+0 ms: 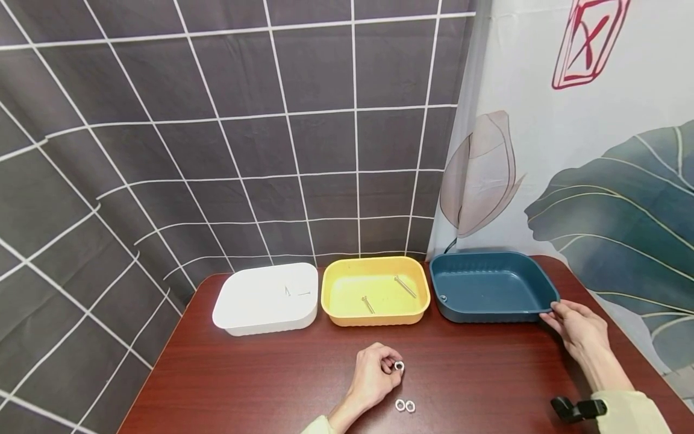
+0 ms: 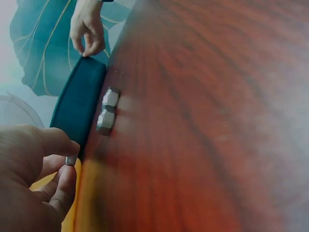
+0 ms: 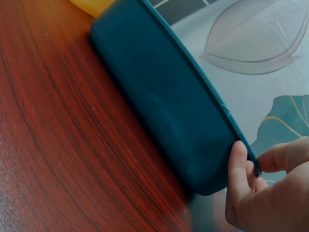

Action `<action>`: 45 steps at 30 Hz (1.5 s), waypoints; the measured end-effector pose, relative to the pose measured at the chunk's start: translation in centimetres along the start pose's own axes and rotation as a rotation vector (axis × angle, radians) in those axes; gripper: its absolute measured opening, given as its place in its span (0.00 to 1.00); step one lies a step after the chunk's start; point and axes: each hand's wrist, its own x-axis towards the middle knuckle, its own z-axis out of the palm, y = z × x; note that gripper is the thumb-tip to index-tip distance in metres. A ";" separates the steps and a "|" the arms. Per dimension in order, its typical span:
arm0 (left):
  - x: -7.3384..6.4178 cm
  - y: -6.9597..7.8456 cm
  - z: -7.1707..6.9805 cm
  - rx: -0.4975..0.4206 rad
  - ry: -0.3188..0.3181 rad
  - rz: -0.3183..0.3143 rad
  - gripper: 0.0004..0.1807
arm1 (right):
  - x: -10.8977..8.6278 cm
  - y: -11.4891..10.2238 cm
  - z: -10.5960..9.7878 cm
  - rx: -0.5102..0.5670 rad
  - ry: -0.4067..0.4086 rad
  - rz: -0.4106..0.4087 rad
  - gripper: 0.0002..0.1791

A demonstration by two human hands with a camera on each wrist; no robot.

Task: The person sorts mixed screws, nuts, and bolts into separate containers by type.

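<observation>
My left hand (image 1: 373, 375) pinches a metal nut (image 1: 399, 366) between thumb and finger, over the table in front of the yellow tray. In the left wrist view the same nut (image 2: 71, 160) shows edge-on at the fingertips. Two more nuts (image 1: 405, 406) lie side by side on the table, just nearer than that hand. At the right, my right hand (image 1: 581, 328) grips the near right corner of the blue tray (image 1: 493, 316), thumb and fingers on either side of its rim in the right wrist view. One small nut (image 1: 443, 298) sits inside the blue tray at its left end.
The yellow tray (image 1: 375, 321) holds two long bolts (image 1: 405, 287). Left of it, a white tray (image 1: 271, 330) contains a few thin screws or nails (image 1: 295, 293). All three trays stand in a row along the back of the red-brown table (image 1: 260, 380), against hanging curtains.
</observation>
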 end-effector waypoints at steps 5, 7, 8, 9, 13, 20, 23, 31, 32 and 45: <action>0.8 0.5 -0.2 -0.009 -0.011 -0.042 0.10 | 0.0 -0.1 0.0 -0.014 0.005 -0.001 0.12; 1.2 0.8 -0.2 -0.012 -0.011 -0.050 0.10 | 0.1 0.0 0.0 -0.021 0.006 -0.001 0.12; 1.4 0.9 -0.3 -0.016 -0.013 -0.053 0.10 | 0.1 0.0 0.0 -0.023 0.007 0.000 0.11; 1.7 1.1 -0.3 -0.021 -0.013 -0.057 0.10 | 0.1 0.0 -0.1 -0.023 0.007 0.001 0.10; 2.7 1.8 -0.5 -0.037 -0.009 -0.052 0.10 | 0.2 0.1 -0.1 -0.013 0.003 0.001 0.08; 5.1 3.1 -0.1 -0.054 0.003 -0.033 0.08 | 0.2 0.1 -0.1 -0.029 0.004 -0.003 0.08; 6.1 3.4 0.3 -0.063 0.006 -0.045 0.07 | 0.3 0.1 0.0 -0.036 0.004 -0.006 0.09; 8.5 4.2 2.3 -0.054 0.007 -0.036 0.06 | 0.3 0.4 -0.2 0.005 -0.017 -0.025 0.05; 8.8 4.3 2.5 -0.048 0.009 -0.029 0.05 | 0.3 0.4 -0.2 0.010 -0.020 -0.026 0.05; 11.6 5.1 5.3 0.015 0.007 -0.048 0.06 | 0.3 0.4 -0.4 0.015 -0.031 -0.026 0.12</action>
